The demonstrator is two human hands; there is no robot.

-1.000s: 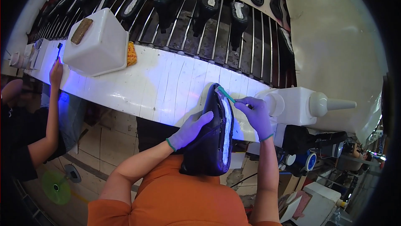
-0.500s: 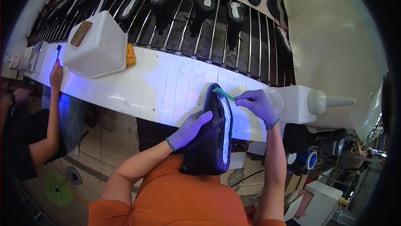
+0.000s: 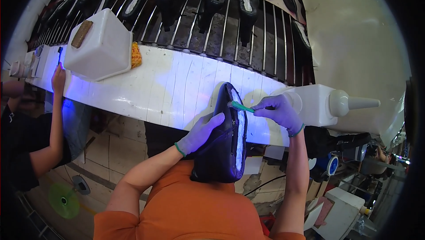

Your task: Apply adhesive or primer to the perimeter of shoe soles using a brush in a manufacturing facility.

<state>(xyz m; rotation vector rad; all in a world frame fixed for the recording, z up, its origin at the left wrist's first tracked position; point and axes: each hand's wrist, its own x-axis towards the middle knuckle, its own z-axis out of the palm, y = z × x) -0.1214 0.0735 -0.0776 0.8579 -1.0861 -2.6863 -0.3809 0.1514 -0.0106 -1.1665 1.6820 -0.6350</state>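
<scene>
Right hand (image 3: 279, 112): drawing the green brush (image 3: 241, 107) back from the far tip of the black boot (image 3: 223, 142), fingers pinching the handle.
Brushing: seemingly advancing down the boot's left rim.
Left hand (image 3: 201, 133): clamping the boot's side, keeping it just left of the right hand.
White bottle (image 3: 315, 105): sitting just right of the right hand, nozzle pointing away.
Bar rack (image 3: 264, 40): holding more boots (image 3: 248, 16) beyond both hands.

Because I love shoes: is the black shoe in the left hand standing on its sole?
No, the shoe is tipped: its underside's white strip faces the right hand.
</scene>
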